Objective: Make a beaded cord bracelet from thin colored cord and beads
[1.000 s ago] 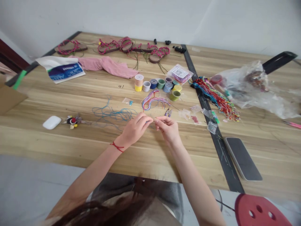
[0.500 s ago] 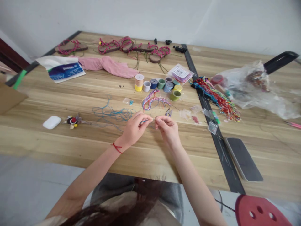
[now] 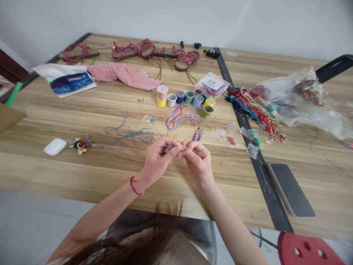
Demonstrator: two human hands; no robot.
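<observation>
My left hand, with a red string bracelet at the wrist, pinches a blue cord. Its fingertips meet those of my right hand, which pinches something tiny and pale that I cannot make out. Loose blue cords spread on the table to the left of my hands. Just beyond the fingers lie purple-handled snips and a bundle of pink, white and blue threads. A small bag with blue beads sits farther left.
Thread spools stand behind my hands. Sandals and a pink cloth lie farther back. To the right are colourful strings, a plastic bag and a phone. A white case and a keychain lie left.
Both hands have come closer together, and their fingertips now touch over the small piece. The whole view has shifted slightly, and the snips show more fully.
</observation>
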